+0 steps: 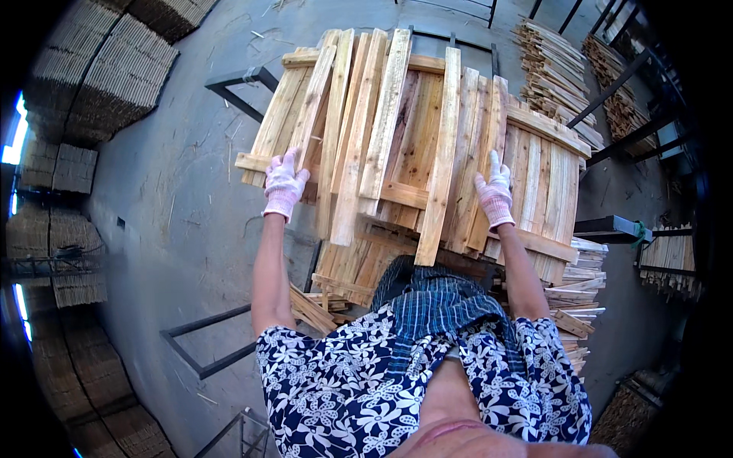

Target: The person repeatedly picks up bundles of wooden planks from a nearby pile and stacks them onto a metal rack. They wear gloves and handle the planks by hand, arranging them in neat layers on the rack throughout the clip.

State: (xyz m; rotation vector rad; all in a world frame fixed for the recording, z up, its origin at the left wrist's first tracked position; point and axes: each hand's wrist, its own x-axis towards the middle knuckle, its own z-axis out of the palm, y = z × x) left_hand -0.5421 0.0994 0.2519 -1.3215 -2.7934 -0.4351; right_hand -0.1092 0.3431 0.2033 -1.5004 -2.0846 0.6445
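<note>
Floral sleeves point(321, 382) frame both gloved hands: left hand point(285, 185) and right hand point(495, 195) each close a grip on loose wooden slats point(385, 130). Best handling, in my judgement: square the slat ends evenly before lifting.

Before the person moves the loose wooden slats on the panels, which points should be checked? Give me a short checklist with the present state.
1. Gloves on both hands: ok, left hand and right hand wear them.
2. Left hand on the loose slats: ok.
3. Right hand on slats: ok.
4. Slats lying even: not ok, they are fanned and crossed.
5. Slat panels stacked straight: not ok, shifted.
6. Grip firmness: cannot tell.
</note>
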